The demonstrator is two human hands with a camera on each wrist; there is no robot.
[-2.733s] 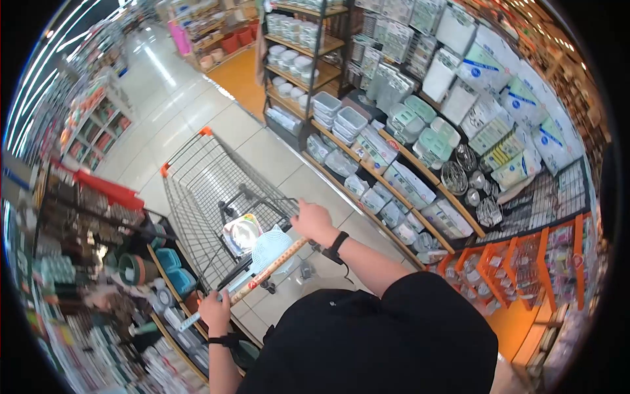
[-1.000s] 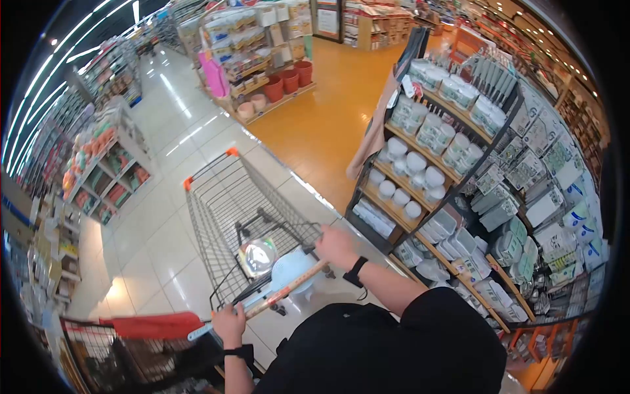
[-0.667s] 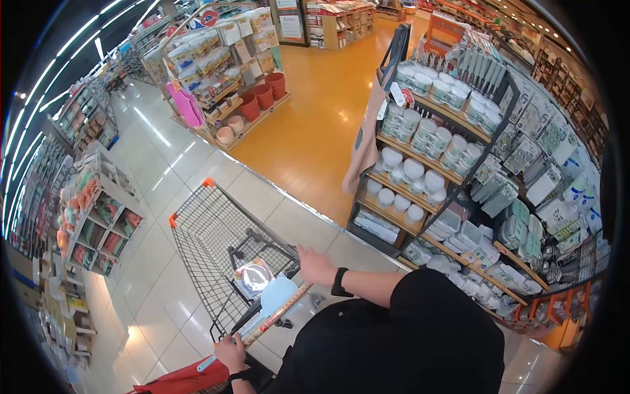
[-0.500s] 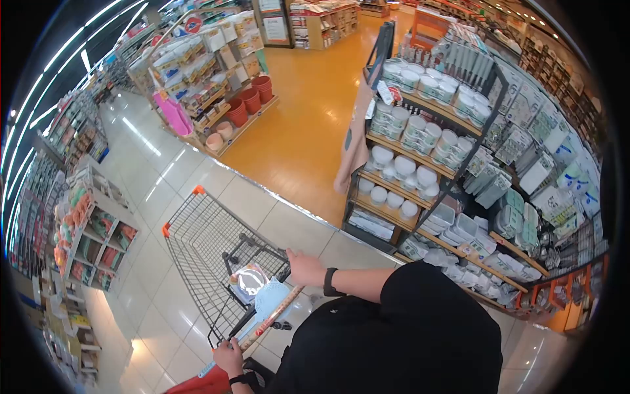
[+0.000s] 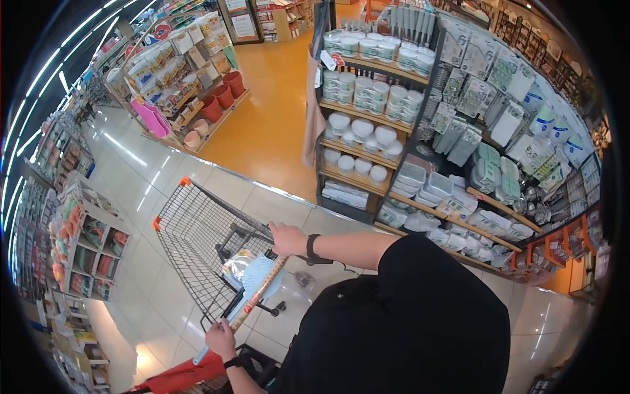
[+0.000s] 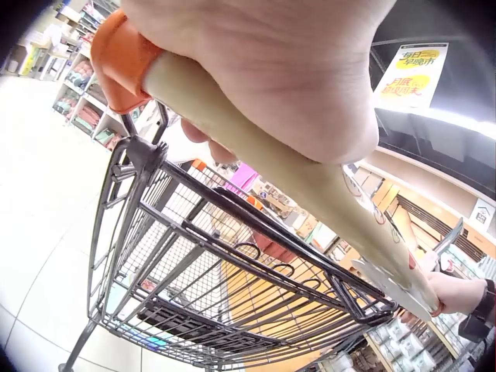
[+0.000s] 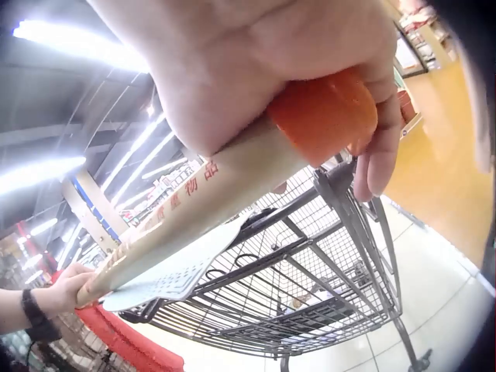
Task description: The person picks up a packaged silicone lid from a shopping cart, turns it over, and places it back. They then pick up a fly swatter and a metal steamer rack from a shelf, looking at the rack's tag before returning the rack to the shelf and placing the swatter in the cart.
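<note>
In the head view, my left hand point(image 5: 220, 339) and right hand point(image 5: 289, 239) grip the two ends of the handle point(image 5: 264, 286) of a wire shopping cart point(image 5: 197, 220). Both palms lie over the bar in the wrist views, with fingers curling down past it, near its orange end caps point(image 7: 325, 112). A light blue fly swatter point(image 5: 258, 274) with a perforated head lies along the handle; its stick end pokes out beyond my left hand. Beside the swatter sits a shiny, clear round package point(image 5: 237, 264). Otherwise the cart's wire basket shows bare mesh.
A rack of white containers point(image 5: 357, 125) and hanging kitchenware stands to the right. Ahead are an orange floor point(image 5: 272, 111) and terracotta-coloured pots point(image 5: 216, 105). A white cubby shelf point(image 5: 92, 246) is on the left. Red fabric point(image 5: 184, 374) lies close by at bottom left.
The cart has rolled forward along the aisle, and the red fabric has slid from the left to the bottom of the view. Both hands stay on the handle.
</note>
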